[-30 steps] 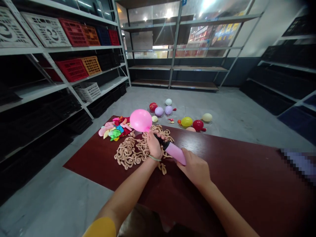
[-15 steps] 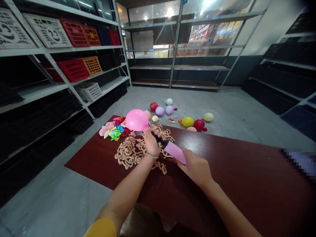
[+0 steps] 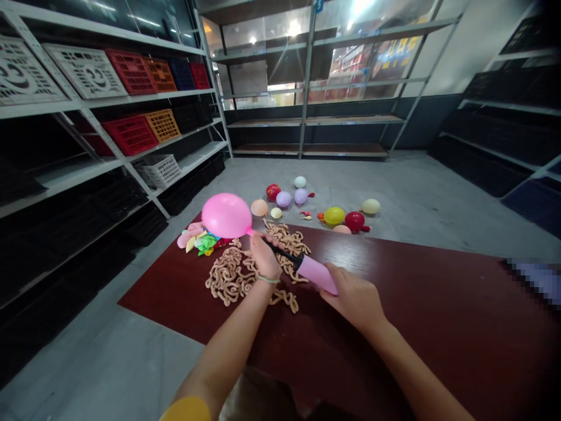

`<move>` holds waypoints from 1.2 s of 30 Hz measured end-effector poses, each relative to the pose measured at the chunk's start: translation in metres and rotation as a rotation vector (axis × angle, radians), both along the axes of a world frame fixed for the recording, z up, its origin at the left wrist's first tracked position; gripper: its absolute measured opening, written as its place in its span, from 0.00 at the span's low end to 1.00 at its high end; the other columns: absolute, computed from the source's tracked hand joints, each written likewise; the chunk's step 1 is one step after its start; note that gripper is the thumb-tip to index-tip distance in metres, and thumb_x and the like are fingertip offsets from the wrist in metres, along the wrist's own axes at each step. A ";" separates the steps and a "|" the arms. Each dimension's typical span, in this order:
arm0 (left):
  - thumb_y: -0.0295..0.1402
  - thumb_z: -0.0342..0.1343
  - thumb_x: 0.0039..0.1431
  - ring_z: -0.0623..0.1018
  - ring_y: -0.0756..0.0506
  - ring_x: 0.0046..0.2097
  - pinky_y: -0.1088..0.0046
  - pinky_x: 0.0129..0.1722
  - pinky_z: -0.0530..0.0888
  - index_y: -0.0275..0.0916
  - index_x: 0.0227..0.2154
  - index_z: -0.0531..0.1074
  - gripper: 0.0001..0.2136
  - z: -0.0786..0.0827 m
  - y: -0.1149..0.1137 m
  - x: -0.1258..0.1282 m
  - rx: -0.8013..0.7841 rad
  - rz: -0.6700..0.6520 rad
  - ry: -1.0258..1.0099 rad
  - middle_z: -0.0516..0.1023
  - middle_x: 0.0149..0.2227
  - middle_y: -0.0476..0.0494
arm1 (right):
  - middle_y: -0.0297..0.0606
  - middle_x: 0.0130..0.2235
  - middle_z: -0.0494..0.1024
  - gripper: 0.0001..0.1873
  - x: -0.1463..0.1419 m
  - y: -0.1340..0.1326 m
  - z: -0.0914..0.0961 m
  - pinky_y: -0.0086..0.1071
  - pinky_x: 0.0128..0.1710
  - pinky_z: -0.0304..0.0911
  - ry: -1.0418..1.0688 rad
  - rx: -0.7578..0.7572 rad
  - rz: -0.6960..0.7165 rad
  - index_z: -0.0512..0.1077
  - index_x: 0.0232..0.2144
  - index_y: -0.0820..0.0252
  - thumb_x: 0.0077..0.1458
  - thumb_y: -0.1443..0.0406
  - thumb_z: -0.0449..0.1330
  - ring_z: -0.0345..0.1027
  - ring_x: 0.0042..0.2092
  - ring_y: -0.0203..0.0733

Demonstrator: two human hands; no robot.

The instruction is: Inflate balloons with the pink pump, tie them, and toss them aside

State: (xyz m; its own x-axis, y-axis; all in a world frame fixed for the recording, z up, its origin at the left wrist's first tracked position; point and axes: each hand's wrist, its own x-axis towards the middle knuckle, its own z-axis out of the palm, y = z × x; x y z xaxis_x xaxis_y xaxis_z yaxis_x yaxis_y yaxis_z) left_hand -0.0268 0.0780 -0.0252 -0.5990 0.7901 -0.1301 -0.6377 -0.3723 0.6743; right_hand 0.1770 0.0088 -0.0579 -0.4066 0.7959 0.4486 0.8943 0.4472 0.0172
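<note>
Pink balloon [image 3: 227,214] inflated on pump [image 3: 316,274] nozzle; left hand [image 3: 265,257] grip pinched on balloon neck, right hand [image 3: 356,298] grip clamped around pump body, over table [image 3: 438,327].

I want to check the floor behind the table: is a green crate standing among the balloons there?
No, the floor behind the table holds only loose inflated balloons; the crates sit on the shelves at the left.

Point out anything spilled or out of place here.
Inflated balloons and small scraps lie scattered on the floor beyond the table. On it, tan curly strips sprawl in a loose tangle under the left hand.
</note>
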 end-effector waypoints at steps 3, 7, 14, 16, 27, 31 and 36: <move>0.32 0.46 0.61 0.63 0.52 0.17 0.75 0.17 0.63 0.42 0.27 0.58 0.07 -0.008 -0.005 0.022 -0.020 -0.118 0.039 0.60 0.20 0.55 | 0.38 0.37 0.80 0.22 -0.008 -0.004 0.003 0.32 0.27 0.54 0.039 -0.051 -0.015 0.68 0.52 0.58 0.58 0.56 0.58 0.74 0.34 0.43; 0.32 0.47 0.60 0.63 0.52 0.17 0.76 0.17 0.62 0.42 0.28 0.58 0.06 -0.004 0.000 0.007 0.030 -0.072 0.069 0.60 0.20 0.56 | 0.39 0.39 0.81 0.23 0.008 0.006 0.003 0.32 0.29 0.57 0.024 -0.045 0.068 0.67 0.54 0.57 0.59 0.55 0.57 0.75 0.36 0.44; 0.35 0.50 0.58 0.61 0.54 0.18 0.79 0.19 0.61 0.42 0.28 0.57 0.08 0.014 0.009 -0.048 0.048 0.141 0.023 0.57 0.20 0.58 | 0.42 0.43 0.80 0.21 0.056 0.027 -0.004 0.32 0.32 0.59 -0.038 -0.014 0.125 0.70 0.51 0.58 0.60 0.54 0.56 0.75 0.38 0.44; 0.35 0.50 0.59 0.61 0.54 0.17 0.79 0.19 0.60 0.42 0.28 0.56 0.08 0.012 0.009 -0.043 0.037 0.142 0.022 0.57 0.20 0.58 | 0.42 0.42 0.81 0.21 0.051 0.025 -0.005 0.32 0.31 0.58 -0.045 0.000 0.101 0.70 0.51 0.59 0.58 0.56 0.58 0.75 0.37 0.44; 0.34 0.47 0.60 0.63 0.52 0.17 0.76 0.17 0.62 0.42 0.27 0.59 0.06 -0.003 0.000 0.011 0.043 -0.090 0.116 0.61 0.18 0.56 | 0.39 0.42 0.80 0.23 0.017 0.015 0.000 0.32 0.32 0.59 0.019 -0.066 0.080 0.68 0.54 0.57 0.60 0.54 0.57 0.75 0.39 0.44; 0.31 0.47 0.57 0.63 0.52 0.17 0.77 0.18 0.62 0.42 0.28 0.58 0.03 0.007 0.008 -0.025 0.070 0.047 0.089 0.60 0.19 0.57 | 0.41 0.43 0.80 0.22 0.056 0.033 -0.004 0.32 0.35 0.59 -0.039 0.020 0.105 0.69 0.53 0.58 0.60 0.55 0.58 0.74 0.39 0.43; 0.32 0.49 0.56 0.62 0.54 0.17 0.79 0.18 0.61 0.42 0.28 0.57 0.05 0.012 0.008 -0.043 0.061 0.157 0.034 0.58 0.19 0.58 | 0.40 0.39 0.79 0.21 0.047 0.028 -0.002 0.31 0.32 0.56 -0.072 -0.019 0.048 0.70 0.51 0.59 0.58 0.56 0.58 0.73 0.37 0.43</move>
